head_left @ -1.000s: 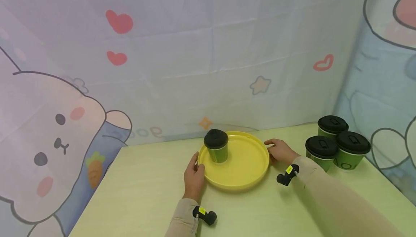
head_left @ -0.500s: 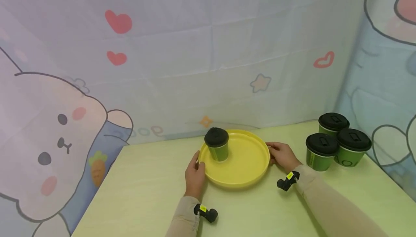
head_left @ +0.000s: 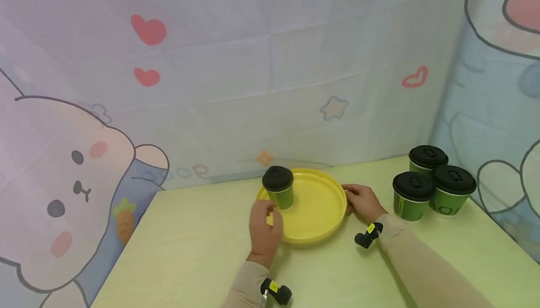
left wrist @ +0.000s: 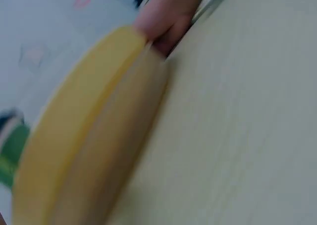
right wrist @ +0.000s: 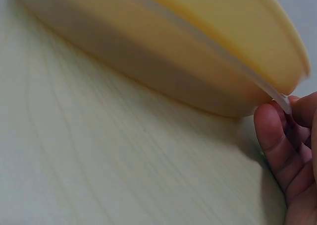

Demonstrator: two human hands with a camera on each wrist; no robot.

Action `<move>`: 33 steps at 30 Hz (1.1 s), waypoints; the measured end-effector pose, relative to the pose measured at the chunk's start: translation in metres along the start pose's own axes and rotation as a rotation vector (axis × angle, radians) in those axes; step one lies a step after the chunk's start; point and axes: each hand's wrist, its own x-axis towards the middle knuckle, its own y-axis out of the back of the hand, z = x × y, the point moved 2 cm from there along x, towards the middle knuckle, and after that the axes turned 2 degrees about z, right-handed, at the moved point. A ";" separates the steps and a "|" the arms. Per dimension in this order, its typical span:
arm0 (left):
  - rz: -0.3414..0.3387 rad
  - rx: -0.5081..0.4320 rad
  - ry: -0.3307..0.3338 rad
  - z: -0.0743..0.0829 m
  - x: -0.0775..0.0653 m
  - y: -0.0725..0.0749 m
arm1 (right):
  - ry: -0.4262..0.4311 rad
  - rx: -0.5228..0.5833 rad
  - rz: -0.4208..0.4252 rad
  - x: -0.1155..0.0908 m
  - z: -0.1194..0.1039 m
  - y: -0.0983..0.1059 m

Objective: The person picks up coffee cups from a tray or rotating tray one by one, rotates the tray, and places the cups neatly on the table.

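Note:
A round yellow tray (head_left: 314,214) lies on the table, and a green paper cup (head_left: 281,196) with a black lid stands upright on its left side. Over the tray's front left rim is my left hand (head_left: 265,230), its fingers loosely bent just in front of the cup. It holds nothing that I can see. My right hand (head_left: 363,202) pinches the tray's right rim; in the right wrist view its thumb and fingers (right wrist: 271,128) meet at the rim. The blurred left wrist view shows the tray's side (left wrist: 94,136) and part of the cup (left wrist: 12,153).
Three more green cups with black lids, one at the front left (head_left: 412,195), one at the right (head_left: 452,191) and one behind (head_left: 427,160), stand close together right of my right hand. A cartoon-printed cloth (head_left: 236,87) hangs behind the pale table (head_left: 190,247).
My left hand has let go of the tray's left rim and moved right, over the front left rim near the cup. My right hand stays at the right rim. Tray and cups stay put.

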 end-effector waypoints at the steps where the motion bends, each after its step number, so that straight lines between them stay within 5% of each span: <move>1: -0.064 0.025 -0.076 0.012 0.003 -0.004 | 0.003 -0.004 -0.001 -0.001 -0.001 0.001; 4: -0.329 0.124 -0.158 0.044 0.008 -0.016 | 0.006 -0.006 -0.002 -0.001 -0.002 0.002; 8: -0.666 0.290 -0.043 0.069 0.005 -0.031 | -0.001 0.004 -0.004 0.000 -0.002 0.003; 12: -0.840 0.374 0.055 0.077 0.000 -0.041 | -0.007 0.016 -0.003 0.001 0.000 0.002; 20: -0.900 0.377 0.090 0.076 -0.009 -0.048 | -0.004 0.013 0.003 -0.003 0.003 -0.001; 28: -0.853 0.396 0.052 0.073 -0.009 -0.042 | -0.001 0.007 0.000 -0.005 -0.005 -0.008; 33: -0.901 0.342 0.073 0.070 -0.005 -0.034 | -0.003 0.006 -0.006 -0.006 -0.006 -0.008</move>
